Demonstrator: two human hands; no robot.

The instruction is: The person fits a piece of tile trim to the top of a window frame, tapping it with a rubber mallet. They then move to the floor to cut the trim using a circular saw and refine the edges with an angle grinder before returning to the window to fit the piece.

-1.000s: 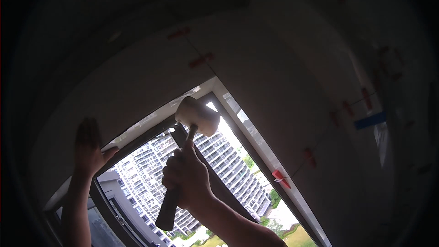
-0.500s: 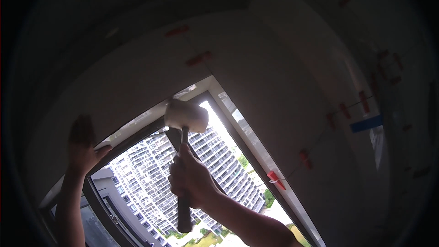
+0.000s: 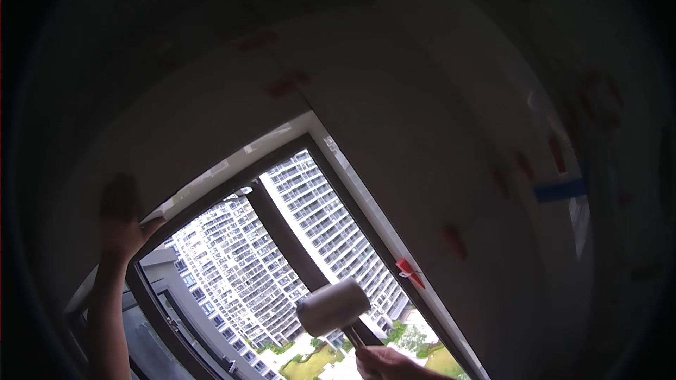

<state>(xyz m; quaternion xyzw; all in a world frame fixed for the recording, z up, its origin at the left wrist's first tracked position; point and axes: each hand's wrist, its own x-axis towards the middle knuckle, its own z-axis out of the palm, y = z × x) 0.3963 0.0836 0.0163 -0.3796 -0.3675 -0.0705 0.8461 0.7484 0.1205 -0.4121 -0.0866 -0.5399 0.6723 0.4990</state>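
My left hand (image 3: 125, 219) lies flat against the dark panel (image 3: 190, 119) above the window, its fingers pointing up and the thumb spread along the panel's lower edge. In my right hand (image 3: 387, 362) is the handle of a mallet (image 3: 333, 307) with a pale, barrel-shaped head. The mallet is low in front of the window (image 3: 290, 243), apart from the panel. Most of its grip runs out of view at the bottom.
A pale reveal (image 3: 246, 151) surrounds the dark window frame. Red wedges, one bright (image 3: 410, 273) by the right reveal, sit along the wall seams. A blue strip (image 3: 561, 190) is farther right. An opened sash (image 3: 165, 324) stands lower left; tall buildings show outside.
My right hand has brought the mallet down and to the right, away from the window's top corner. The left hand stays on the panel. The whole view has shifted slightly.
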